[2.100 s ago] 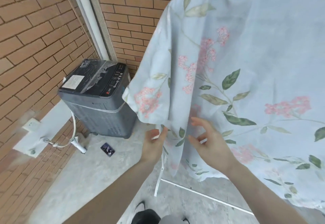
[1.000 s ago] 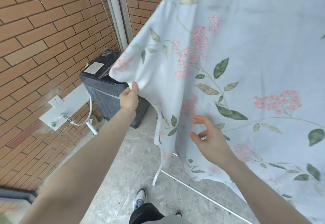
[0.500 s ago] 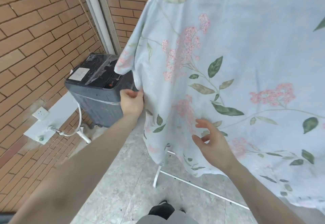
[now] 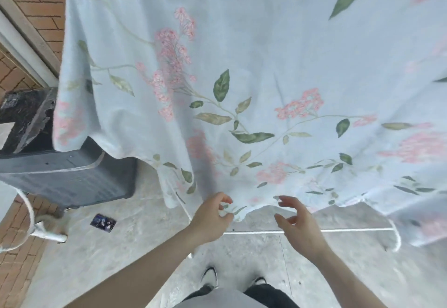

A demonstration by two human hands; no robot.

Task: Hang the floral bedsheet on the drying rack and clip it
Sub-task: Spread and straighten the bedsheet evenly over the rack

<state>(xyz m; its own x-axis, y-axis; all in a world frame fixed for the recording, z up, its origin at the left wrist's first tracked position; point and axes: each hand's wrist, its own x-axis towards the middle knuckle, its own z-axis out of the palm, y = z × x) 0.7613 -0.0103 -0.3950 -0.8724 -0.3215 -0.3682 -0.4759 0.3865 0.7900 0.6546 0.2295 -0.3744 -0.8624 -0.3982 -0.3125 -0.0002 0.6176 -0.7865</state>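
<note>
Head view looks down the front of the pale blue cotton bedsheet printed with pink blossoms and green leaves (image 4: pixel 266 70), which fills most of the frame and drapes over the white metal drying rack (image 4: pixel 338 230); only the rack's thin floor bar and curved foot show beneath the cloth, at lower right. The sheet's lower hem hangs just above the two hands at centre bottom. The left hand (image 4: pixel 210 218) has its fingers curled, fingertip and thumb meeting at the hem, so it seems to pinch the edge, though the contact is small and blurred. The right hand (image 4: pixel 295 223) is spread and relaxed just below the hem, holding nothing. At the left edge stands a dark grey top-loading washing machine (image 4: pixel 60 174), with a small dark card (image 4: pixel 103 222) lying on the pale stone floor (image 4: pixel 121 259) near it, and a red brick wall (image 4: pixel 41 5) at upper left.

Hanging looks largely done; the step in hand appears to be straightening the lower hem. No clips are visible. Next, both hands would likely tug the hem level, then fetch clips and fasten the sheet along the rack's top rail.
</note>
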